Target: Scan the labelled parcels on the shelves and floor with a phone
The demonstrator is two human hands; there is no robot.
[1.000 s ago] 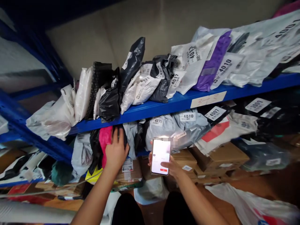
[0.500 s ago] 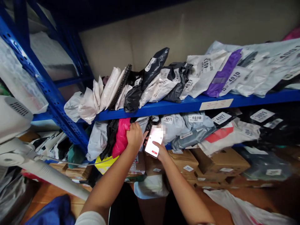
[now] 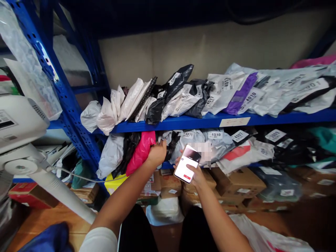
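My right hand [image 3: 197, 175] holds a smartphone [image 3: 187, 165], its lit screen facing up at me and the thumb over the glass. On the lower shelf, my left hand [image 3: 156, 153] has its fingers curled in among the upright parcels. What they grip, if anything, is hidden. Just left of that hand leans a bright pink plastic parcel [image 3: 140, 154]. To its right, a crumpled dark parcel [image 3: 172, 145] stands beside a grey parcel [image 3: 189, 135] labelled 4011.
The blue upper shelf [image 3: 168, 123] bears a row of labelled mailing bags, a purple parcel [image 3: 240, 94] among them. Cardboard boxes [image 3: 240, 183] stand below. At left are a white device on an arm [image 3: 57, 187] and a blue rack post [image 3: 49, 70].
My left hand has shifted right, away from the pink parcel's top edge. The phone in my right hand has moved right and slightly down. The view has turned somewhat.
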